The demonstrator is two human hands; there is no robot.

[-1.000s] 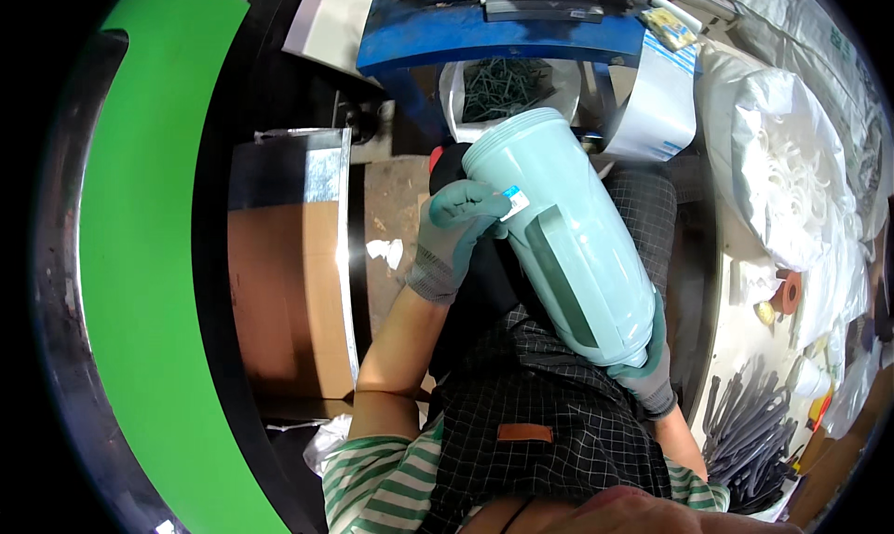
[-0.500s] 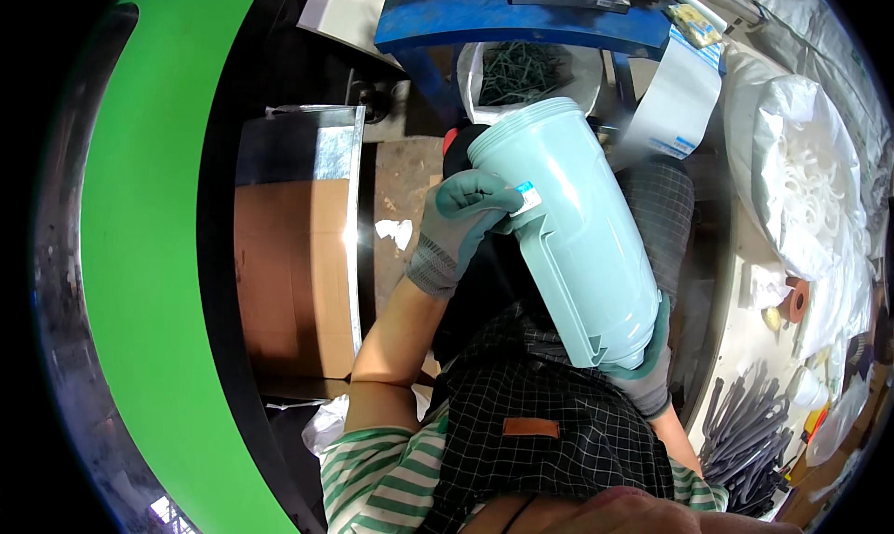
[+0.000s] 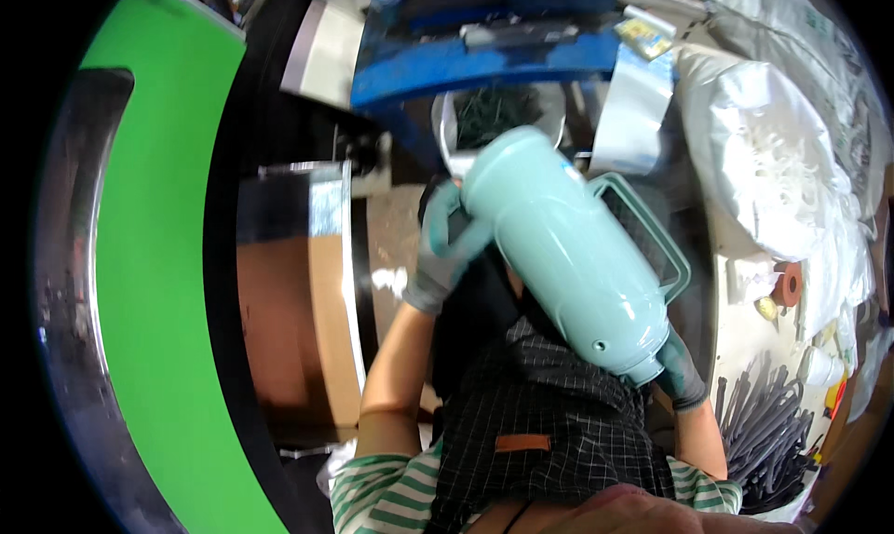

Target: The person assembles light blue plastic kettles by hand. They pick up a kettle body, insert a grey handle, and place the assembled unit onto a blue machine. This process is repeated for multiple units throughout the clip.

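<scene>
A pale green, glossy plastic flask casing (image 3: 568, 255) lies tilted across my lap, its wide end away from me and its narrow neck toward me at the right. Its loop handle (image 3: 672, 255) points right, and a small hole shows near the neck. My right hand (image 3: 682, 374), in a grey-green glove, grips the neck end; the casing hides part of its fingers. At the wide end, my gloved left hand (image 3: 440, 264) is slightly blurred. Its thumb and fingers are spread apart, their tips against or very near the casing's side.
Ahead is a blue bench (image 3: 521, 61) with a white-lined bin (image 3: 445, 124) of dark green strips below. Left are an open cardboard box (image 3: 279, 310) and a green surface (image 3: 154, 255). A right-hand table (image 3: 736, 338) bears bags of white rings, a brown roll (image 3: 788, 284) and dark grey strips (image 3: 764, 418).
The casing has turned about its length, so its handle has gone from the left side to the right. My left hand's curled fingers have spread apart near the wide end. The whole view has shifted.
</scene>
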